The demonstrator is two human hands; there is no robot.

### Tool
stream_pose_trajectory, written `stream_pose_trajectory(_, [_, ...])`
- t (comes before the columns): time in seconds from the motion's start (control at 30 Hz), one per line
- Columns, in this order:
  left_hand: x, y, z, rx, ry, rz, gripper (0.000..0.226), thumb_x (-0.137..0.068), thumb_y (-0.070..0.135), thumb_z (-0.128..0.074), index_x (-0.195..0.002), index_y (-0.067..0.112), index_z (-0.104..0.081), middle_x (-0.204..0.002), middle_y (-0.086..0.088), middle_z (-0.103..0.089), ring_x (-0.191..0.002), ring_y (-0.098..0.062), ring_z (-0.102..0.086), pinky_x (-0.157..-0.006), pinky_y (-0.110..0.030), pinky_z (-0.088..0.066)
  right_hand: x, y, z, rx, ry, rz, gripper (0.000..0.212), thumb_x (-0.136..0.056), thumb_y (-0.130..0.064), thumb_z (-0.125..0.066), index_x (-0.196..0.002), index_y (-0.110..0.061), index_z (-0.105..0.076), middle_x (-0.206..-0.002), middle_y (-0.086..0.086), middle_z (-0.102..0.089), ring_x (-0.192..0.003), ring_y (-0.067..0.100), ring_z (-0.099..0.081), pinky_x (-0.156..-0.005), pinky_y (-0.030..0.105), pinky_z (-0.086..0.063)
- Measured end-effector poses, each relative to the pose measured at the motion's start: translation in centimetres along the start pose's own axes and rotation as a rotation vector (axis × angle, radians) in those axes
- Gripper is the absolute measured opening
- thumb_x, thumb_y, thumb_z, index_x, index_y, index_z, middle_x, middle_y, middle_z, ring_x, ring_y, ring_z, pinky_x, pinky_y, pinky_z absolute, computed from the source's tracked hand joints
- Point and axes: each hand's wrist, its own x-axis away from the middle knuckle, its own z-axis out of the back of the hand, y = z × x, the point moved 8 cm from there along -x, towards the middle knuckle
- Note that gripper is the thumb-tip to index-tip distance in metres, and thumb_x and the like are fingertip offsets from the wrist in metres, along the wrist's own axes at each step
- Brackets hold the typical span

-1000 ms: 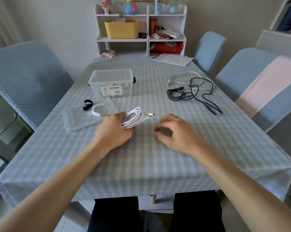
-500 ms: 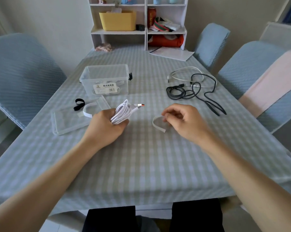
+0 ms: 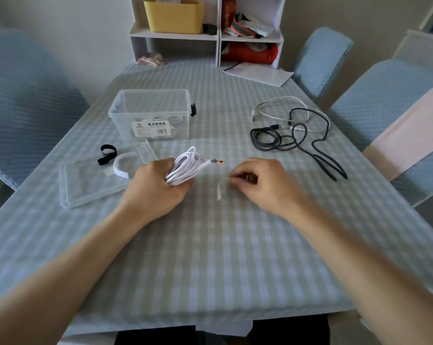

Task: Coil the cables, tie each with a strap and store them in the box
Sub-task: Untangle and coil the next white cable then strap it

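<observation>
Gripped in the curled fingers of the left hand (image 3: 155, 188): a coiled white cable (image 3: 185, 166), bundle rising past the knuckles, its orange-tipped plug (image 3: 217, 161) jutting right above the checked tablecloth (image 3: 210, 257); pinched between thumb and fingertips of the right hand (image 3: 260, 181): a white strap (image 3: 219, 189), its free end hanging down to the cloth, just apart from the coil. Lying left of the gripping hand: the clear lid (image 3: 86, 180), flat on the table, with a looped white strap (image 3: 123, 165) resting on it and a black strap (image 3: 107, 153) at its far edge. Standing beyond the lid: the clear storage box (image 3: 152, 113), open-topped, label facing the camera, something pale dimly visible inside through the wall. Spread loose on the far right of the table, well apart from both hands: a dark cable (image 3: 297, 140) in untidy loops, tangled with a second white cable (image 3: 280, 105). Placed at the table's far end: a sheet of paper (image 3: 257, 73), a white shelf unit (image 3: 210, 28) holding a yellow bin (image 3: 174, 16) and a red bundle; drawn up around the table: blue-covered chairs (image 3: 319, 58).
</observation>
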Motion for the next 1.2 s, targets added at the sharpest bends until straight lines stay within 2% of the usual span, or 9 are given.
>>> stream_pose_trajectory(0.13, [0.3,0.2,-0.3,-0.043,-0.014,-0.01,0.032,-0.084,0.036,-0.068,-0.066,0.014,-0.053,-0.049,0.004,-0.05,-0.047,-0.012,-0.047,-0.048,-0.026,-0.036,0.7,0.7,0.3,-0.108,0.054,-0.13,0.008,-0.091,-0.021,-0.068,-0.091,-0.024,-0.061,-0.061,-0.001,-0.066,-0.055,0.012,-0.062,-0.056,0.029,-0.048])
stream_pose_trajectory(0.23, [0.3,0.5,-0.4,-0.037,-0.008,-0.043,0.034,-0.084,0.036,-0.069,-0.065,0.014,-0.053,-0.051,0.002,-0.051,-0.052,-0.019,-0.05,-0.051,-0.03,-0.039,1.0,0.9,0.6,-0.133,0.042,-0.189,0.009,-0.093,-0.021,-0.067,-0.095,-0.022,-0.058,-0.058,0.001,-0.068,-0.05,0.006,-0.062,-0.048,0.018,-0.043])
stream_pose_trajectory(0.4, [0.6,0.5,-0.5,-0.061,-0.005,-0.077,0.032,-0.084,0.034,-0.069,-0.066,0.014,-0.052,-0.052,0.001,-0.052,-0.057,-0.026,-0.053,-0.056,-0.036,-0.045,1.4,0.9,0.8,-0.135,0.07,-0.183,0.007,-0.091,-0.018,-0.069,-0.095,-0.017,-0.063,-0.051,-0.008,-0.064,-0.045,0.005,-0.053,-0.049,0.011,-0.038])
stream_pose_trajectory(0.57, [0.5,0.4,-0.5,-0.052,-0.004,-0.067,0.033,-0.084,0.034,-0.069,-0.065,0.013,-0.052,-0.051,0.002,-0.05,-0.055,-0.025,-0.05,-0.055,-0.036,-0.045,1.9,1.1,1.4,-0.233,0.093,-0.193,0.012,-0.09,-0.007,-0.064,-0.092,-0.017,-0.057,-0.047,0.002,-0.058,-0.041,0.012,-0.039,-0.045,0.02,-0.035])
stream_pose_trajectory(0.67, [0.6,0.6,-0.4,-0.05,0.007,-0.072,0.034,-0.084,0.031,-0.07,-0.063,0.014,-0.049,-0.05,0.003,-0.049,-0.054,-0.023,-0.049,-0.054,-0.034,-0.041,2.0,1.2,1.8,-0.199,0.128,-0.181,0.009,-0.089,-0.005,-0.063,-0.088,-0.014,-0.059,-0.049,0.008,-0.058,-0.041,0.012,-0.041,-0.048,0.014,-0.034])
stream_pose_trajectory(0.8, [0.8,0.7,-0.4,-0.066,0.012,-0.077,0.036,-0.084,0.031,-0.07,-0.063,0.014,-0.047,-0.05,0.002,-0.047,-0.053,-0.021,-0.047,-0.052,-0.032,-0.037,2.1,1.7,1.7,-0.197,0.138,-0.225,0.009,-0.087,-0.008,-0.065,-0.082,-0.015,-0.067,-0.059,0.0,-0.069,-0.052,0.02,-0.059,-0.051,0.022,-0.042])
stream_pose_trajectory(0.87, [0.9,0.8,-0.4,-0.075,0.017,-0.086,0.037,-0.084,0.031,-0.07,-0.062,0.015,-0.045,-0.05,0.002,-0.047,-0.054,-0.021,-0.048,-0.051,-0.031,-0.036,2.2,1.4,1.6,-0.179,0.138,-0.22,0.009,-0.088,-0.011,-0.066,-0.083,-0.017,-0.072,-0.066,-0.007,-0.072,-0.062,0.011,-0.066,-0.054,0.018,-0.046])
stream_pose_trajectory(1.03, [1.2,1.0,-0.3,-0.138,0.018,-0.106,0.031,-0.082,0.025,-0.07,-0.064,0.015,-0.047,-0.051,0.002,-0.05,-0.054,-0.023,-0.051,-0.051,-0.033,-0.041,2.8,0.2,1.1,-0.155,0.072,-0.165,0.014,-0.089,-0.016,-0.072,-0.102,-0.018,-0.077,-0.087,-0.01,-0.074,-0.065,-0.015,-0.058,-0.063,0.004,-0.041])
stream_pose_trajectory(1.2, [1.4,1.3,-0.3,-0.196,-0.004,-0.117,0.019,-0.077,0.016,-0.066,-0.066,0.016,-0.05,-0.056,0.001,-0.055,-0.056,-0.025,-0.054,-0.048,-0.028,-0.036,3.0,-1.4,-0.5,0.002,0.004,-0.018,0.017,-0.091,-0.024,-0.071,-0.106,-0.027,-0.077,-0.085,-0.016,-0.065,-0.086,0.003,-0.053,-0.077,0.007,-0.037])
